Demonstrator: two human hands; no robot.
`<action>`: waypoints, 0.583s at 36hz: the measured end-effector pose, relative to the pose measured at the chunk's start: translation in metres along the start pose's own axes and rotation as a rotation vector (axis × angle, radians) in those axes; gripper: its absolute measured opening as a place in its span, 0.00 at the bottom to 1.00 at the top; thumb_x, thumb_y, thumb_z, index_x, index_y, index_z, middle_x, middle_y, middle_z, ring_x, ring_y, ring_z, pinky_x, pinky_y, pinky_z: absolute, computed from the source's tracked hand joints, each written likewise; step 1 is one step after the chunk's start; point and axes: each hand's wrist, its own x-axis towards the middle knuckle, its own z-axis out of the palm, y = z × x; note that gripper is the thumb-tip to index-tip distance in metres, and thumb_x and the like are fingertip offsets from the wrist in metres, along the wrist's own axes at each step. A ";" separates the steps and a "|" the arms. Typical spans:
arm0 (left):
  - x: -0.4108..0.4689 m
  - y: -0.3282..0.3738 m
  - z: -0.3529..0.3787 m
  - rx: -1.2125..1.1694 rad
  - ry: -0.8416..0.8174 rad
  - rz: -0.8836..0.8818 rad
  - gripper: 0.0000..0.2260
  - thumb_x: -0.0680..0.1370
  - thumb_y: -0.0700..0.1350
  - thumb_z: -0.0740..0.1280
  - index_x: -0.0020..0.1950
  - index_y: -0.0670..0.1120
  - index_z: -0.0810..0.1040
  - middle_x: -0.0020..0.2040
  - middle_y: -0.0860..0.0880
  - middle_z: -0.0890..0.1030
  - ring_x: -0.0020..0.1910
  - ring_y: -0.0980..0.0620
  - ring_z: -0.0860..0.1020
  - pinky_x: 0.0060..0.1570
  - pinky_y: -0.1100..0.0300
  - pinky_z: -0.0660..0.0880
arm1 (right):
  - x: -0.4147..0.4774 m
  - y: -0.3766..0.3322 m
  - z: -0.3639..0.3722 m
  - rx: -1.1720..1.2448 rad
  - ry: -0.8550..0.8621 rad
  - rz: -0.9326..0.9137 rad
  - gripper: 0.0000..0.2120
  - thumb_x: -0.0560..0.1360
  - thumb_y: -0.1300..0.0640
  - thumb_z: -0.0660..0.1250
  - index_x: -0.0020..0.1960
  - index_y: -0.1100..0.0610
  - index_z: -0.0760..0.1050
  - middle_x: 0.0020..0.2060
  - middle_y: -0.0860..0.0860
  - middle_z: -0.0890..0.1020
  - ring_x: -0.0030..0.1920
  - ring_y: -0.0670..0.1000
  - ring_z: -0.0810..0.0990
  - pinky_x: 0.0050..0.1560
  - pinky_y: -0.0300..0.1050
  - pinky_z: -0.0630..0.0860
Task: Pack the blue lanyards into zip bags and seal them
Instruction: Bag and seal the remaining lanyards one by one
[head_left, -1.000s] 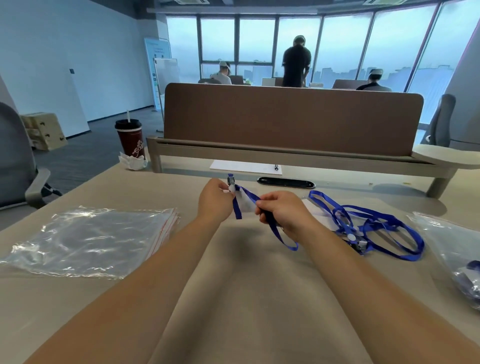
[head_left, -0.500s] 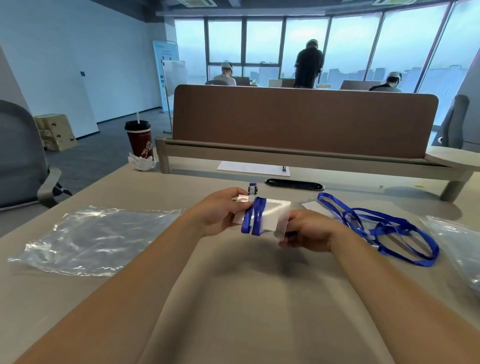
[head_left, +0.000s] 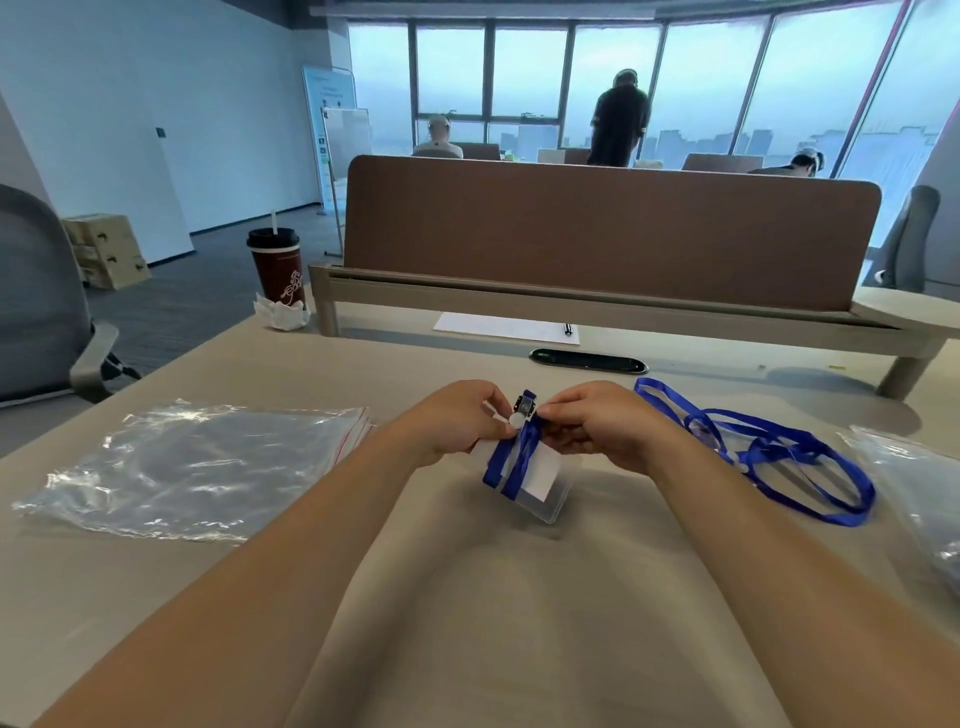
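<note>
Blue lanyard (head_left: 511, 457) strap is wound in a few turns around a clear badge holder (head_left: 543, 486), just below the middle of the frame, over the beige table (head_left: 467, 623). The left hand (head_left: 457, 421) pinches the top of this bundle from the left, fingertips at the white tab under the metal clip (head_left: 524, 404). The right hand (head_left: 597, 428) pinches it from the right, fingers curled. The holder hangs tilted below both hands; whether its lower corner touches the table cannot be told. At centre right, loose lanyards (head_left: 789, 457) lie tangled near the right hand. At centre left a stack of empty zip bags (head_left: 197, 467) lies flat. Another clear bag (head_left: 914, 493) shows at the right edge. A lidded paper cup (head_left: 275, 270) stands at upper left.
</note>
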 end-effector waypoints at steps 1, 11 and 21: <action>-0.001 0.000 -0.001 0.008 0.010 -0.005 0.09 0.78 0.45 0.71 0.57 0.49 0.76 0.56 0.49 0.78 0.53 0.50 0.76 0.46 0.59 0.76 | 0.000 0.001 0.002 0.009 -0.002 -0.002 0.07 0.78 0.58 0.70 0.53 0.60 0.82 0.45 0.56 0.86 0.48 0.53 0.86 0.47 0.44 0.83; -0.014 -0.007 -0.008 0.039 0.052 -0.064 0.13 0.76 0.46 0.73 0.57 0.51 0.72 0.58 0.49 0.78 0.55 0.48 0.77 0.48 0.58 0.78 | 0.006 0.002 0.029 0.026 -0.003 -0.022 0.12 0.75 0.54 0.73 0.53 0.60 0.82 0.48 0.55 0.86 0.50 0.54 0.85 0.52 0.48 0.82; -0.034 -0.025 -0.035 0.092 0.171 -0.104 0.16 0.74 0.50 0.75 0.57 0.49 0.74 0.55 0.50 0.79 0.52 0.49 0.78 0.49 0.56 0.80 | 0.018 -0.008 0.060 0.072 -0.092 -0.056 0.04 0.76 0.60 0.72 0.45 0.61 0.80 0.46 0.59 0.84 0.47 0.54 0.84 0.45 0.42 0.82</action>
